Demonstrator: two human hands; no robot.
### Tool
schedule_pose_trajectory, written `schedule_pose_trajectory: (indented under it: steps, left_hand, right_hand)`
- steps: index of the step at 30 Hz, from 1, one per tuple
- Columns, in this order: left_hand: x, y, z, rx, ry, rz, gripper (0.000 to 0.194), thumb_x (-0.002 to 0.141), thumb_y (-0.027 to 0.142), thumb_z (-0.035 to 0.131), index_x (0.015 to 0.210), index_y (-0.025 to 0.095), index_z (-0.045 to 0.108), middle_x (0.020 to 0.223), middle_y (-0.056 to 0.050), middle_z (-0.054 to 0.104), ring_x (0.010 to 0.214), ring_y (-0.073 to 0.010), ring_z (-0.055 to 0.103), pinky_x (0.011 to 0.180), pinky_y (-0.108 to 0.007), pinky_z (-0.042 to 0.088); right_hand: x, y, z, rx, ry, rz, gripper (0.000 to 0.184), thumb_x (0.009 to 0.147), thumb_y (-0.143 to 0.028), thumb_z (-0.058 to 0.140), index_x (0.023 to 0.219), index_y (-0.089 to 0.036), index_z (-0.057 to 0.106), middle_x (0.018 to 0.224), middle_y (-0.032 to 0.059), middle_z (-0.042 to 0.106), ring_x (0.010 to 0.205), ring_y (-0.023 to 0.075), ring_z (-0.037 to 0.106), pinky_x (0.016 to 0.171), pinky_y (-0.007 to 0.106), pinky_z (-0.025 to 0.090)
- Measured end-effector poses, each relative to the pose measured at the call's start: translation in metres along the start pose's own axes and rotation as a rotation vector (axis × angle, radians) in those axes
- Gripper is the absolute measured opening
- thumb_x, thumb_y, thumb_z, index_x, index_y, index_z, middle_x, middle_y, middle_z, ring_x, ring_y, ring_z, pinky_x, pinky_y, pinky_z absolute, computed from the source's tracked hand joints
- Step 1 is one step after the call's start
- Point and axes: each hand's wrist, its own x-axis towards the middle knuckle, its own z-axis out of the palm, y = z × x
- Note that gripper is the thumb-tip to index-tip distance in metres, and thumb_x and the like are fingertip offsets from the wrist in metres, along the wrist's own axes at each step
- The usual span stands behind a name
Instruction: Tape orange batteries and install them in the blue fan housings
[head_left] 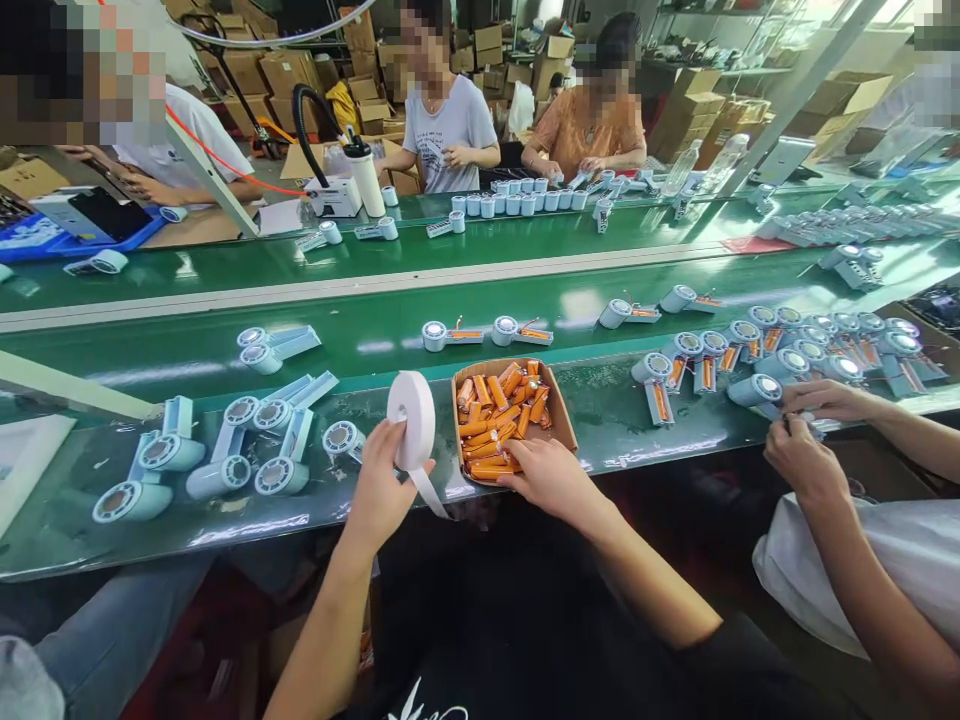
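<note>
My left hand (384, 490) is closed around a roll of white tape (424, 420) held upright above the near edge of the bench. A loose end of the tape hangs down below the roll. To its right stands a small cardboard box (568, 415) heaped with orange-wrapped battery cells (491, 428). At the box's near side, my right hand (555, 480) reaches over the rim, its fingers closed at a cell among the others. Its fingertips are partly hidden. Close to my left hand lies a light-blue fan housing (343, 440) with a round grille.
Several light-blue housings (217, 475) lie to the left, and more with orange cells inside (705, 370) on the right. A co-worker's hands (814, 440) handle a housing at right. Beyond runs a green conveyor belt (360, 290); people sit across it.
</note>
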Motion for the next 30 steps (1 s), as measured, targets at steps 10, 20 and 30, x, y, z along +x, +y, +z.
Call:
schedule_pose_trajectory:
  steps: [10,20,30]
  left_hand:
    - [-0.013,0.007,0.004,0.126,0.07,0.329,0.056,0.091,0.018,0.07,0.145,0.023,0.055,0.136,-0.013,0.068,0.14,-0.0345,0.056,0.111,-0.054,0.058]
    - [-0.013,0.053,0.006,0.266,0.038,0.601,0.07,0.077,-0.008,0.055,0.139,0.021,0.067,0.122,-0.009,0.076,0.13,-0.034,0.052,0.102,-0.047,0.059]
    - [-0.002,0.049,-0.008,0.394,-0.018,0.768,0.052,0.092,-0.001,0.059,0.134,0.026,0.075,0.126,-0.003,0.078,0.129,-0.0284,0.054,0.113,-0.041,0.051]
  right_hand:
    - [-0.016,0.052,-0.017,0.87,0.124,0.076,0.05,0.092,-0.065,0.067,0.103,-0.02,0.086,0.088,0.007,0.083,0.076,0.0242,0.074,0.073,0.035,0.06]
    - [-0.026,0.014,-0.026,0.795,0.81,0.109,0.046,0.098,-0.063,0.064,0.096,-0.024,0.087,0.094,0.0087,0.085,0.081,0.0283,0.081,0.072,0.037,0.065]
    - [-0.026,0.01,-0.028,0.748,0.554,0.018,0.035,0.101,-0.048,0.062,0.108,-0.022,0.085,0.099,0.009,0.085,0.086,0.0278,0.081,0.078,0.037,0.066]
